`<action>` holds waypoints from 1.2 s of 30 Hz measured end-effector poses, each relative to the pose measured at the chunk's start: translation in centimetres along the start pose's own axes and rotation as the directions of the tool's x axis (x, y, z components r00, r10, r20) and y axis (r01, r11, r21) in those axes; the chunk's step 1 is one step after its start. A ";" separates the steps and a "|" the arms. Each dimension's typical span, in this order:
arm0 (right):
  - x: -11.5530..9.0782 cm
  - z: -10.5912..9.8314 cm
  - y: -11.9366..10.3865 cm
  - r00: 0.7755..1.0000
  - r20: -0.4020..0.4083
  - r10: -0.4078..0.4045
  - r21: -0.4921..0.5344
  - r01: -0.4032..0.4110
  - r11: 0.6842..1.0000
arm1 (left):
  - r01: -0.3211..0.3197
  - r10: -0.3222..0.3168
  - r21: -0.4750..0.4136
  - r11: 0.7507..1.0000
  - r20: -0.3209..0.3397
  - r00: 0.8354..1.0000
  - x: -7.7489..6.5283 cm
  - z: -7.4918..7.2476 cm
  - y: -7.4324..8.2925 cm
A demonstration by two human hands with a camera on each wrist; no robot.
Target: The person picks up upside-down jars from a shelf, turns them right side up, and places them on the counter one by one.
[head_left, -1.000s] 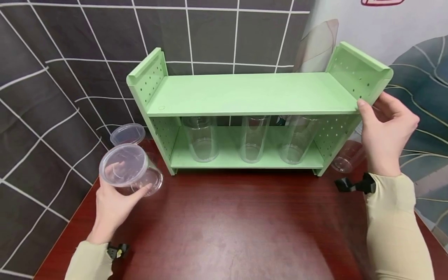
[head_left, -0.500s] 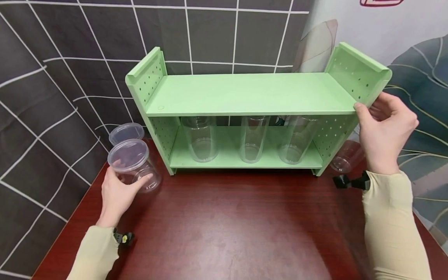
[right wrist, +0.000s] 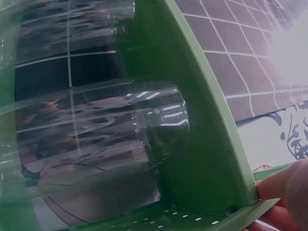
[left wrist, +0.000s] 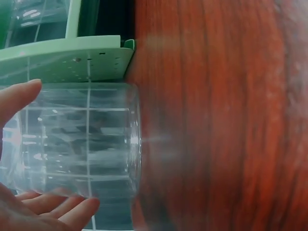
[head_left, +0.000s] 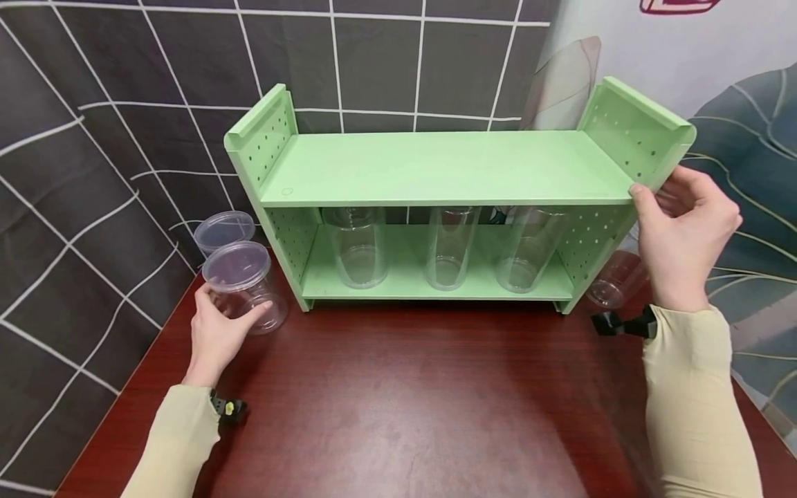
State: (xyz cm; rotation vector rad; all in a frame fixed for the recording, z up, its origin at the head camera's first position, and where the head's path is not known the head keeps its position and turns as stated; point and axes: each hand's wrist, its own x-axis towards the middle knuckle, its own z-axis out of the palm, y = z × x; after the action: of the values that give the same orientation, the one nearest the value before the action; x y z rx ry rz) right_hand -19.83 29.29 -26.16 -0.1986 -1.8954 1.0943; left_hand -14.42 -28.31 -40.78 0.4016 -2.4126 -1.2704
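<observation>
My left hand holds a clear plastic jar with a translucent lid, thumb in front and fingers round the far side. The jar stands upright at the left end of a light green shelf rack. In the left wrist view the jar has its base at the red-brown table, close beside the rack's perforated side panel. My right hand grips the rack's right side, its thumb on the front edge of the upper board; the fingers are partly hidden behind the panel.
Three clear jars stand on the lower board: one left, one in the middle, one right. Another lidded jar is behind the held one. A clear container stands right of the rack. Tile-patterned wall covering rises behind.
My left hand has carried the lidded jar away from me and slightly right, bringing it from a tilt to upright near the rack's left end. The right hand stays on the rack.
</observation>
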 end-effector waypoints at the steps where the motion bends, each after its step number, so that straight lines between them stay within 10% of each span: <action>1: 0.0 0.0 0.0 1.000 0.002 0.000 -0.002 0.000 1.000 | 0.006 -0.006 -0.004 1.000 0.005 1.000 0.0 0.0 -0.1; 6: 0.0 0.0 -0.1 1.000 0.002 0.003 0.000 -0.003 1.000 | 0.010 -0.010 -0.045 0.999 0.001 1.000 0.0 0.2 -0.2; 12: 0.1 0.0 -0.1 1.000 0.001 0.018 0.002 -0.018 1.000 | -0.079 0.069 -0.059 0.995 -0.156 0.985 -0.4 -0.3 1.3; 19: 0.2 -0.1 -0.3 0.999 0.007 0.039 -0.010 -0.039 0.999 | -0.251 0.212 -0.069 0.965 -0.354 0.911 -1.0 -0.6 3.5; 26: 0.2 0.0 -0.3 0.999 0.001 0.045 -0.018 -0.045 0.999 | -0.457 0.358 -0.164 0.874 -0.417 0.835 -3.3 -0.1 8.1; 36: 0.0 0.0 -0.3 0.999 -0.005 0.043 -0.021 -0.043 0.999 | -0.480 0.398 -0.246 0.842 -0.317 0.861 -5.5 1.7 10.2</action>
State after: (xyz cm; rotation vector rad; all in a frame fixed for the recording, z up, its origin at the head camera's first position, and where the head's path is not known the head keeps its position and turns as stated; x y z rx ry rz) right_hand -19.77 29.11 -25.89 -0.2540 -1.9072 1.1023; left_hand -11.06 -19.14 -34.25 -0.0874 -1.8883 -1.2676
